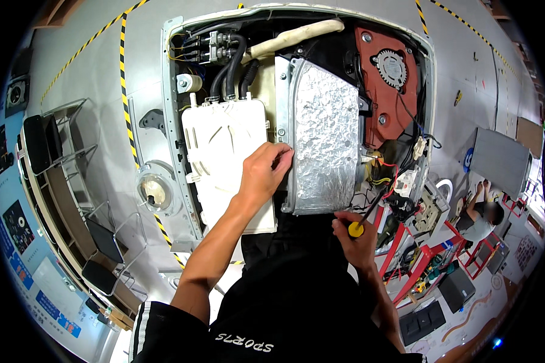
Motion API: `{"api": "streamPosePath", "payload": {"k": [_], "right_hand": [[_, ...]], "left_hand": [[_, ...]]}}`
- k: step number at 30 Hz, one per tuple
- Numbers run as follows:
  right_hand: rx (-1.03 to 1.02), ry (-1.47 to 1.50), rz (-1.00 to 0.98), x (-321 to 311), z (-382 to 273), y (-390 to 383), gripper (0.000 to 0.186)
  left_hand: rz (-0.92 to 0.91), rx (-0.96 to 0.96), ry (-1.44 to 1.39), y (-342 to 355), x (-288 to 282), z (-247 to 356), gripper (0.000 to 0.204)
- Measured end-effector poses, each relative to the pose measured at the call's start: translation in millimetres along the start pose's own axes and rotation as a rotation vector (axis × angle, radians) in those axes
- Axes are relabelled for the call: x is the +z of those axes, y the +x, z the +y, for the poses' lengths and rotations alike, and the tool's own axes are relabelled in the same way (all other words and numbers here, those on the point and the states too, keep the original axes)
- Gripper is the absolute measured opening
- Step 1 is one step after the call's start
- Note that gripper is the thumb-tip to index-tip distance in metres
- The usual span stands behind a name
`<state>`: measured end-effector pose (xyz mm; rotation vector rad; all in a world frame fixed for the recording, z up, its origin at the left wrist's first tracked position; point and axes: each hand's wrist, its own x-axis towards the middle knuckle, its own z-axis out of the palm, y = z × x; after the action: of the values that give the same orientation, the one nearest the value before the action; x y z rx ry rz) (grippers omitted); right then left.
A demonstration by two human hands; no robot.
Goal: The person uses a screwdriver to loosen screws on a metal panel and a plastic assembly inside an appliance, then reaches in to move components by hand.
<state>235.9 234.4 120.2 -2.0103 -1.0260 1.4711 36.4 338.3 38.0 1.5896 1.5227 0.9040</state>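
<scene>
Grey floor (148,54) with black-and-yellow tape (124,78) surrounds an opened appliance cabinet (171,103), and within it, between the middle and the near side, sits a foil-covered housing (326,139). Its wrinkled silver skin looks thin, likely slick and easily torn, over a body that seems stiff and of moderate weight; the long metal side flanges would offer a firmer hold than the foil. At the left flange, the left hand (263,172) has thumb and fingertips drawn together, though whether they pinch anything cannot be told. Well apart from it, the right hand (358,248) is wrapped around a yellow-handled screwdriver (356,230) beside the lower right corner, shaft slanting toward red and yellow wires (393,175). Those wires crowd the right edge, as does a reddish-brown plate (375,91) higher up; a white plastic box (224,163) hems the left. Most room appears to lie upward, off the cabinet, and along the near edge facing the person's body; black hoses (239,51) sit farther off, upper left.
</scene>
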Motion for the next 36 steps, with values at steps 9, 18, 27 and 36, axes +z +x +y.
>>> {"api": "streamPosePath", "payload": {"k": [9, 18, 27, 36], "right_hand": [[0.004, -0.019, -0.008, 2.0, 4.3, -2.8, 0.018], [-0.056, -0.002, -0.001, 2.9, 6.9, -2.5, 0.017], [-0.029, 0.015, -0.009, 2.2, 12.7, 5.3, 0.018], [0.109, 0.280, -0.083, 7.8, -16.1, 33.4, 0.020]], "left_hand": [[-0.072, -0.851, -1.129, 1.2, -19.4, 8.3, 0.010], [-0.039, -0.831, -1.202, 13.9, -25.5, 10.2, 0.011], [-0.025, -0.835, -1.179, 53.9, -28.5, 9.2, 0.019], [-0.094, -0.817, -1.324, 71.3, -17.5, 1.1, 0.018]]}}
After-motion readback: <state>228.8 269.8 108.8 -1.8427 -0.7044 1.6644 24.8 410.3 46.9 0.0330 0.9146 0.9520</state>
